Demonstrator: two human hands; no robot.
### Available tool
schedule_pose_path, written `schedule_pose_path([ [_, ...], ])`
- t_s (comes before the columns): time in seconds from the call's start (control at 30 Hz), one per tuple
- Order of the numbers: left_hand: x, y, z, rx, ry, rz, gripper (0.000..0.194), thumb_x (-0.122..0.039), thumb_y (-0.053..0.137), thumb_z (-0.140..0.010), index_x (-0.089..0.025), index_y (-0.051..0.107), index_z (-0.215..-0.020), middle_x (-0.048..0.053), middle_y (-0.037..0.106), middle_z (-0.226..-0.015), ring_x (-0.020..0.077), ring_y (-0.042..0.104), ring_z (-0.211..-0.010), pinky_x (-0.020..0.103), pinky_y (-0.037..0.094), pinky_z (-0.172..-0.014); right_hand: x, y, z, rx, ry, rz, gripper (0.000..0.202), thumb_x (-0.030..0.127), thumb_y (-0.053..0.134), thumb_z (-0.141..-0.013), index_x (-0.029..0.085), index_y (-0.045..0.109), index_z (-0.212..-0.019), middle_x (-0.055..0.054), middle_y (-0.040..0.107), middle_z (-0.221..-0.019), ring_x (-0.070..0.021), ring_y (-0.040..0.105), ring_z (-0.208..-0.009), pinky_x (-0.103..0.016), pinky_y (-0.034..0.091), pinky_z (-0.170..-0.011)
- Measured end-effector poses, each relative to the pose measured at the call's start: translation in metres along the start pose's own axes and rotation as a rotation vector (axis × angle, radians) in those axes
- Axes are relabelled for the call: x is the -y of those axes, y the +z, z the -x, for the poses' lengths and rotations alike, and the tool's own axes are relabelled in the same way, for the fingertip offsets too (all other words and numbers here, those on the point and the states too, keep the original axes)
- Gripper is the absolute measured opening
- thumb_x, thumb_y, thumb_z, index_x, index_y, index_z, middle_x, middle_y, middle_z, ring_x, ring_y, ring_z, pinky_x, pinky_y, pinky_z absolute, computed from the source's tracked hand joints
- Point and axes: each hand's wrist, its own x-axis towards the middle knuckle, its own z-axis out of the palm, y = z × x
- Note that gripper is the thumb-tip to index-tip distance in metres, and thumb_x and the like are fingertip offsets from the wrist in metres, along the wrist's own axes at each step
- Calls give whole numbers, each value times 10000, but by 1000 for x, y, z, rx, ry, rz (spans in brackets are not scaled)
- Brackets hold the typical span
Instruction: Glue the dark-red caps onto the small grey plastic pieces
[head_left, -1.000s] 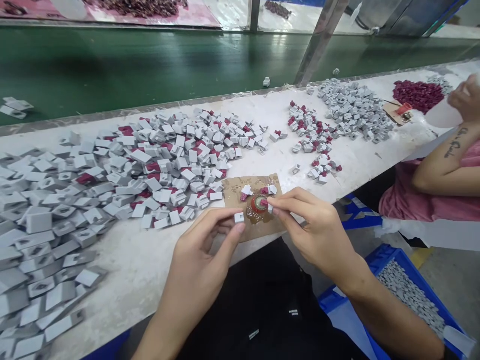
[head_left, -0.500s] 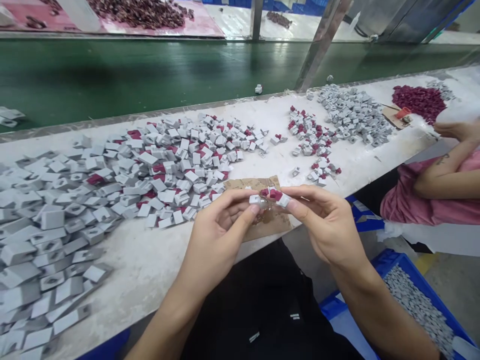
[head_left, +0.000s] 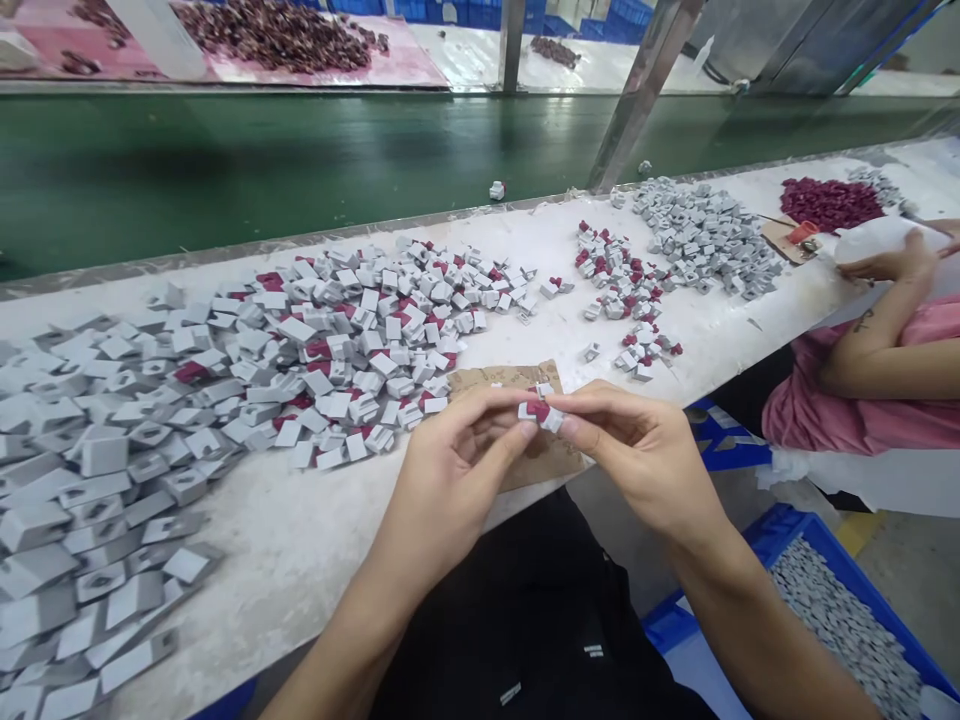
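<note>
Pinching small grey piece (head_left: pixel 526 412) in left hand (head_left: pixel 450 475); right hand (head_left: pixel 656 455) grips maroon-and-grey piece (head_left: pixel 541 411), maroon end leftward, apparently meeting grey piece. Both above cardboard (head_left: pixel 551 465) at desk's (head_left: pixel 292 545) near edge.

A small grey block (head_left: pixel 526 412) meets a maroon-and-grey piece (head_left: pixel 553 419) (maroon in the middle) above brown cardboard (head_left: pixel 550 462).
</note>
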Motion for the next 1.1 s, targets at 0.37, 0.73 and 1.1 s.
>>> schedule_pose_path([
  [0.37,-61,-36,-9,44,75,-404,129,-405,813,-1014,-296,856,-1068,52,879,-1040,266,851,-921,355,711,-813,29,9,-43,306,1,50,186,375,898,-1043,290,961,-1195,-70,918,-1124,-241,873,-972,-369,743,-861],
  [0.73,-97,-151,-210,-543,-166,-945,134,-230,789,-962,-138,768,-1058,66,806,-1085,203,736,-952,353,589,-893,8,63,-339,153,-236,1037,575,26,626,-995,175,820,-1515,-143,696,-1712,-366,656,-1543,-562,502,-1367],
  [1.1,-77,-200,-268,-486,-374,-1097,343,-331,1062,-715,-221,755,-823,134,855,-1010,324,787,-960,428,633,-877,9,72,-348,191,-232,968,483,130,731,-938,110,843,-1407,-175,856,-1338,-331,834,-1111,-480,670,-1077],
])
